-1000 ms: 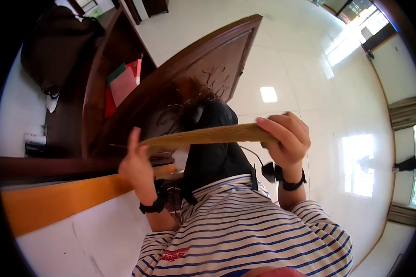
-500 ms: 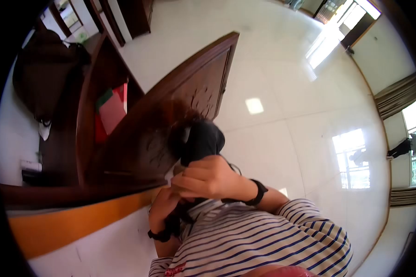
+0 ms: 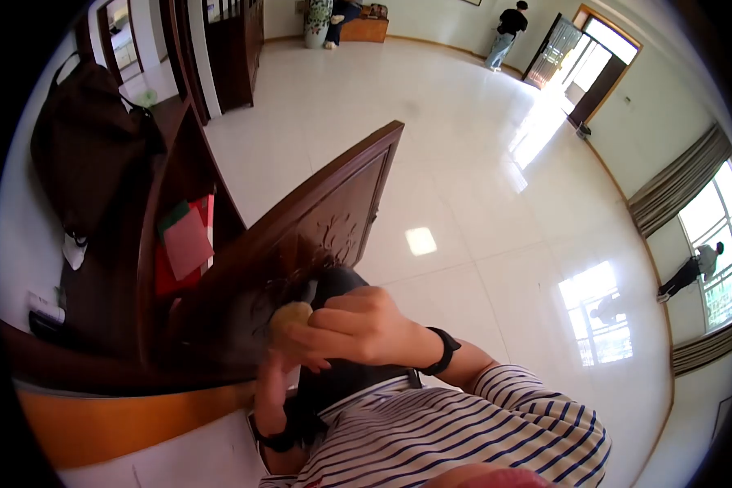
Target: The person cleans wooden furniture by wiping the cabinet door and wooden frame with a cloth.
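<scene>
My right hand (image 3: 362,325) is closed round a brownish-yellow cloth (image 3: 291,315), a small bunched part of which shows at its fingertips. Directly below and partly behind it is my left hand (image 3: 281,366), touching the right hand; most of its fingers are hidden. Both hands are in front of my torso, over my dark trousers. Just beyond them stands the open carved wooden cabinet door (image 3: 325,211).
The cabinet holds red, pink and green folders (image 3: 187,244). A dark bag (image 3: 93,138) lies on its top at the left. Three other people are far off, one near the open doorway (image 3: 508,34), one by the window (image 3: 693,272), one beside a large vase (image 3: 317,23).
The cloth was stretched between both hands; now it is bunched and the hands are together. The view has tilted up, showing more of the far room.
</scene>
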{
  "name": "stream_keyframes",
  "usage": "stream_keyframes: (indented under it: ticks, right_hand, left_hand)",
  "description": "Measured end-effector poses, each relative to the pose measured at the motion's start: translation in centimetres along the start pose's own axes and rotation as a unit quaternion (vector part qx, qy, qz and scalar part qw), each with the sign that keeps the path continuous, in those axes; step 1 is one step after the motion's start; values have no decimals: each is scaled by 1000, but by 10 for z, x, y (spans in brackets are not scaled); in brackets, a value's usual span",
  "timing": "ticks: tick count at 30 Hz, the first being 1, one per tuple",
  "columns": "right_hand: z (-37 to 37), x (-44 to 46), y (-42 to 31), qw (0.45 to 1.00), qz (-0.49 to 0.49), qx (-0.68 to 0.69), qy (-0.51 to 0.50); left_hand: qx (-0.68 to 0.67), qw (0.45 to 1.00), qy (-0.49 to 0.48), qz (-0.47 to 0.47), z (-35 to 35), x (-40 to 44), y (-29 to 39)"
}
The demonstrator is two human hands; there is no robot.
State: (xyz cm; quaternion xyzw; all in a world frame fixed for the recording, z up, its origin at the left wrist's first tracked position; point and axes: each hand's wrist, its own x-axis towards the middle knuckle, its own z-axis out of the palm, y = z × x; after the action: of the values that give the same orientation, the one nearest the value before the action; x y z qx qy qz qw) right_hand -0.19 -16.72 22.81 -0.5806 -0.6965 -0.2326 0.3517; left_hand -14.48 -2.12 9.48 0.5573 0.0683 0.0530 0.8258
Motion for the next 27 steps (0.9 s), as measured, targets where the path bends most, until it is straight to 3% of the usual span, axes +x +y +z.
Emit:
stream_keyframes:
  ticks: [2,4,5,7,8,10,12,14,16,18,20,23,24,26,27]
  right_hand:
    - [4,-3,0,999,16,-8,36]
    - [18,-12,-7,999,17,11,45]
    - [25,-16,-13,1000,15,17,8]
    - [40,-21,-28,999,9,22,-42]
    - [46,-23,-35,998,0,20,-57]
    - [55,-30,-43,997,16,29,-70]
    - [58,-36,-44,975,67,168,-129]
    - [50,-40,-39,912,182,311,-195]
    - [50,-54,-27,866,216,417,-173]
    - [45,-66,-17,835,321,416,-162]
    - [55,-74,-11,826,405,388,-56]
    - [67,-79,-3,822,437,365,5]
    - [64,-77,1,825,429,367,8]
    - [56,-73,-3,780,473,400,-92]
    - [52,-65,-7,759,476,439,-58]
  left_hand:
    - [-54,998,3,10,-11,-6,-4]
    - [-59,968,243,25,-11,-3,-12]
    - [-58,967,244,32,-17,-2,-19]
    - [-205,961,174,-66,-24,-11,-28]
    - [-201,961,177,-68,-23,-14,-25]
    - [-312,931,159,-102,10,-17,14]
    - [-316,921,190,-123,19,-17,31]
    - [-130,957,244,-90,15,-21,27]
    - [-112,954,273,-58,5,-26,15]
    - [-85,961,260,-45,-21,-34,-8]
    - [-74,961,256,-69,-24,-44,-4]
    - [-57,971,225,-54,-5,-52,13]
    - [-53,972,226,-46,-2,-48,18]
    - [46,986,154,-43,4,-45,29]
    - [78,983,151,-64,10,-41,40]
